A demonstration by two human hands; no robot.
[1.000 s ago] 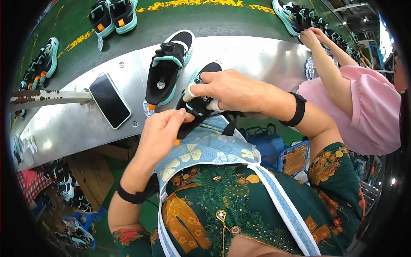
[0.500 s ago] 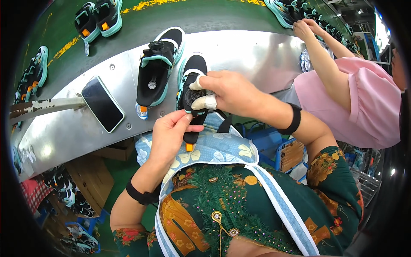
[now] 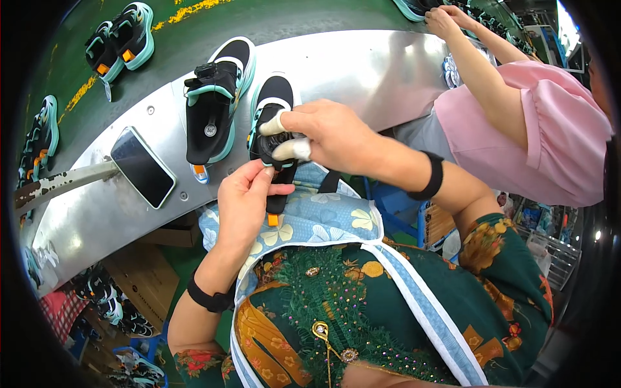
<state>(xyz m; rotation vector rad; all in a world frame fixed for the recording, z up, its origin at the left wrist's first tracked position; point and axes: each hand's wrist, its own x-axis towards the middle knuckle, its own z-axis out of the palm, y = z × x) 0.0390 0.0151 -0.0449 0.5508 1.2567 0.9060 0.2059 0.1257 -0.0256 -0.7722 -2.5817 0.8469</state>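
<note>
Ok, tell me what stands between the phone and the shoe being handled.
Another black-and-teal shoe stands on the metal bench between the phone and the handled shoe, as the head view shows.

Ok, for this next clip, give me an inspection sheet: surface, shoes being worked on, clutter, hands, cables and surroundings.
Surface: shiny metal bench, curved by the lens.
Job's things: worked shoe, black and turquoise; second shoe stands to its left.
Clutter: phone, screen dark; worn bar at the left.
Left hand: pinches the worked shoe near its opening.
Right hand: touches its top, white covers on fingers; grip unclear.
Cables: nothing seen.
Surroundings: co-worker in pink; more shoes beyond the bench.
</note>
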